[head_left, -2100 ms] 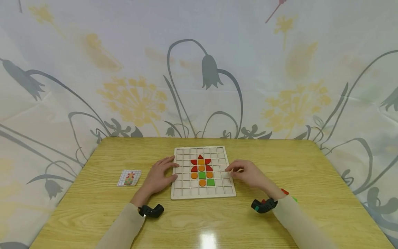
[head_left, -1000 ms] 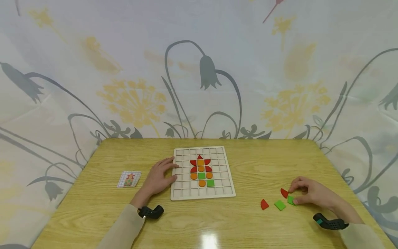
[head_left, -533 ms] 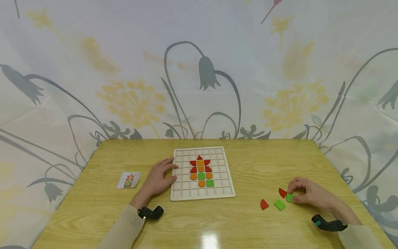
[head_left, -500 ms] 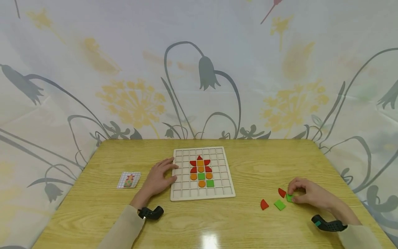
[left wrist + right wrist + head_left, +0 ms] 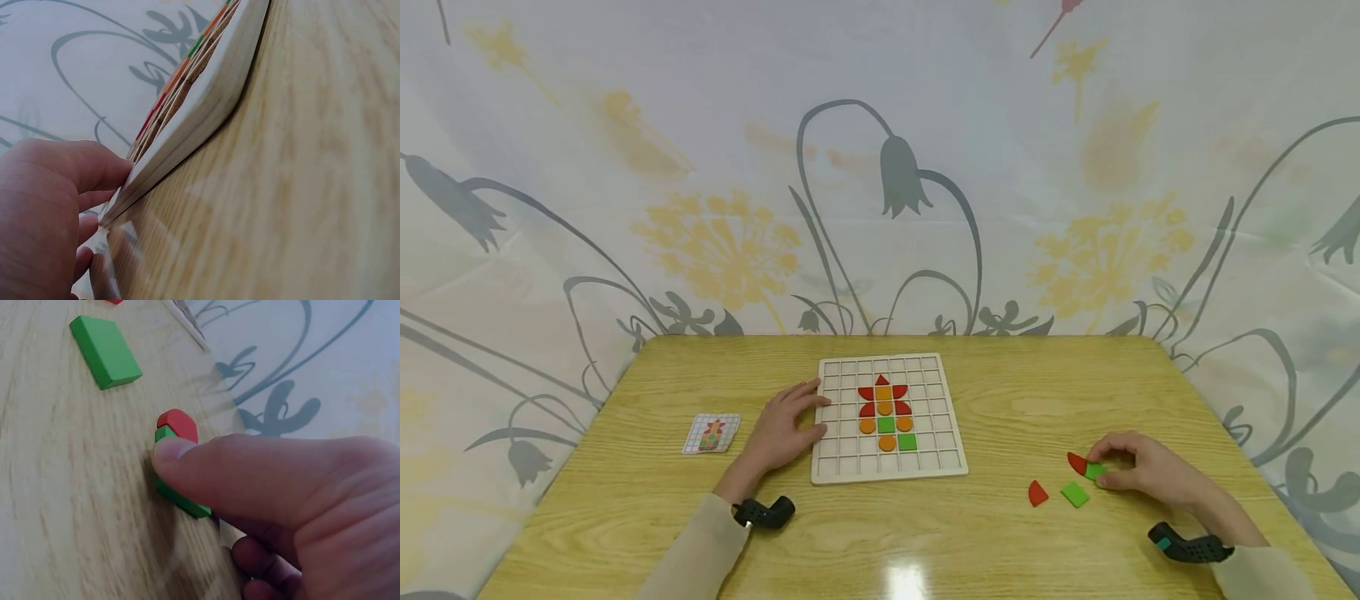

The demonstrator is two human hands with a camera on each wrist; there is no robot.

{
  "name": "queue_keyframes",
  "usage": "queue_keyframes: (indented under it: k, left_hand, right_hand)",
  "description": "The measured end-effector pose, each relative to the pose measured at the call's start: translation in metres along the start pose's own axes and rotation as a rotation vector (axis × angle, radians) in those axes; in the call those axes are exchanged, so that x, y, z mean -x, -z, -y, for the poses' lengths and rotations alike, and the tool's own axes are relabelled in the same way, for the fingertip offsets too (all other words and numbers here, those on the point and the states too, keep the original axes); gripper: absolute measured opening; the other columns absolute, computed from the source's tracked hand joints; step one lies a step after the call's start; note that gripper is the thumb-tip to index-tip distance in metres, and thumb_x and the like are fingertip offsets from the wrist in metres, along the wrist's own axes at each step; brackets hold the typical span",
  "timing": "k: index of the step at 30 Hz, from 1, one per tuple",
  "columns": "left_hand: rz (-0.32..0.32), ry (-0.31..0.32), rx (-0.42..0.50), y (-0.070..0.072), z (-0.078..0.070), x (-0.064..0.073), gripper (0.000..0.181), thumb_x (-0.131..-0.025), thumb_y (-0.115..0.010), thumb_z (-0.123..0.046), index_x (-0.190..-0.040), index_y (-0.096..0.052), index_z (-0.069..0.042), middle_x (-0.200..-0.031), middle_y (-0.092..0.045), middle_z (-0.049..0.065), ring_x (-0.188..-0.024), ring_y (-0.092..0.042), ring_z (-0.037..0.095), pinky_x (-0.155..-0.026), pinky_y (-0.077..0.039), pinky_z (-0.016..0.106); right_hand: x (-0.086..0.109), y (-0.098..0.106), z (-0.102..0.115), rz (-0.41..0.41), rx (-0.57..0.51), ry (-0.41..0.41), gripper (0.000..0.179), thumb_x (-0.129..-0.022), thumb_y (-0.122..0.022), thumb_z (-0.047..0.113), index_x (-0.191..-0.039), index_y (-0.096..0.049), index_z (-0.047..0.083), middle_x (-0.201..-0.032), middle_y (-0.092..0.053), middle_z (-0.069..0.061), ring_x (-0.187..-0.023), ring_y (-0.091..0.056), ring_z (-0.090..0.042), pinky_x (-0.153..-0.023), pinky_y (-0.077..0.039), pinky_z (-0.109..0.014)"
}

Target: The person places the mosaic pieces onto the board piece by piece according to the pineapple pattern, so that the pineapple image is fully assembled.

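My left hand (image 5: 780,429) rests at the left edge of a pale gridded board (image 5: 951,454), thumb and fingertips at its rim with the fingers relaxed. On the board, red, orange and green tiles form a pattern: a red triangle (image 5: 882,380) at the top, orange discs and green squares lower down. To the right, my right hand (image 5: 1150,473) pinches a green square tile (image 5: 1095,472) between thumb and fingers, low at the table. The thumb covers part of that tile in the right wrist view. A red petal-shaped tile (image 5: 1077,462) lies against its far left side.
Another green square tile (image 5: 1075,494) and a red quarter-round tile (image 5: 1037,493) lie loose between the right hand and the board. A card (image 5: 711,433) printed with a coloured pattern on a grid lies left of the left hand. A patterned cloth (image 5: 880,250) hangs behind the table.
My right hand left the board's right edge, moved right to the loose tiles and took the green square tile. It then slid left slightly, up against the red tile. The left hand stayed.
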State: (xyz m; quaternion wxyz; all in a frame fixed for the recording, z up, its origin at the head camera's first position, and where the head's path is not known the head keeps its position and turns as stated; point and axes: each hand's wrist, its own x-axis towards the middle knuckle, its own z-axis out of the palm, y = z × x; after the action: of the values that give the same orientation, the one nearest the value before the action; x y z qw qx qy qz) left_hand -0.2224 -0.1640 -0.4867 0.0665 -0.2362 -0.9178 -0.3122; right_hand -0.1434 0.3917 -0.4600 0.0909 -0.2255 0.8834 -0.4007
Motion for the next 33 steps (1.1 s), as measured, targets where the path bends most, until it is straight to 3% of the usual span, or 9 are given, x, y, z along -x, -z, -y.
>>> queue_keyframes:
  k: [6, 11, 14, 25, 29, 33]
  left_hand:
    - [0.004, 0.009, 0.008, -0.001, 0.002, 0.0, 0.036, -0.09, -0.072, -0.02, -0.125, -0.068, -0.012, -0.154, -0.042, 0.01, -0.142, -0.034, 0.037, -0.114, -0.023, 0.061]
    - [-0.005, 0.004, 0.013, -0.001, 0.002, 0.0, 0.036, -0.09, -0.072, -0.02, -0.125, -0.068, -0.012, -0.154, -0.043, 0.009, -0.142, -0.034, 0.036, -0.114, -0.023, 0.062]
    - [-0.006, 0.001, 0.011, -0.001, 0.002, 0.0, 0.036, -0.09, -0.072, -0.02, -0.125, -0.068, -0.012, -0.154, -0.043, 0.009, -0.142, -0.035, 0.037, -0.114, -0.024, 0.061]
    - [0.003, 0.011, 0.002, -0.001, 0.001, -0.001, 0.037, -0.09, -0.071, -0.021, -0.126, -0.068, -0.012, -0.154, -0.042, 0.009, -0.142, -0.034, 0.036, -0.114, -0.024, 0.06]
    - [0.008, 0.013, 0.002, 0.0, 0.0, -0.001, 0.037, -0.091, -0.071, -0.02, -0.127, -0.067, -0.012, -0.155, -0.042, 0.009, -0.142, -0.034, 0.036, -0.114, -0.024, 0.06]
    - [0.01, 0.016, 0.003, 0.0, 0.0, 0.0, 0.037, -0.091, -0.071, -0.02, -0.127, -0.067, -0.011, -0.155, -0.042, 0.01, -0.142, -0.034, 0.037, -0.114, -0.023, 0.061]
  right_hand:
    - [-0.001, 0.004, 0.003, -0.029, -0.014, -0.04, 0.018, -0.09, -0.072, 0.005, -0.105, -0.066, 0.0, -0.1, -0.064, 0.0, -0.084, -0.058, -0.007, -0.07, -0.051, -0.022]
    - [-0.006, 0.003, 0.009, -0.166, 0.068, -0.167, 0.013, -0.092, -0.07, 0.007, -0.104, -0.066, 0.003, -0.099, -0.065, -0.006, -0.081, -0.059, -0.009, -0.066, -0.052, -0.026]
    - [-0.013, -0.002, 0.014, -0.258, 0.111, -0.203, 0.014, -0.091, -0.073, 0.009, -0.103, -0.066, 0.005, -0.103, -0.065, -0.008, -0.085, -0.062, -0.007, -0.068, -0.053, -0.026]
    - [-0.057, -0.044, 0.04, -0.437, 0.115, -0.081, 0.005, -0.091, -0.072, 0.007, -0.095, -0.071, 0.012, -0.099, -0.066, -0.003, -0.086, -0.063, -0.009, -0.069, -0.054, -0.025]
    - [-0.075, -0.063, 0.052, -0.43, 0.031, -0.031, 0.01, -0.091, -0.071, 0.004, -0.099, -0.074, 0.009, -0.106, -0.065, -0.006, -0.092, -0.064, -0.013, -0.076, -0.056, -0.023]
    - [-0.094, -0.081, 0.066, -0.353, -0.103, 0.004, 0.016, -0.089, -0.072, 0.002, -0.105, -0.073, 0.002, -0.111, -0.063, -0.012, -0.096, -0.067, -0.02, -0.081, -0.056, -0.024]
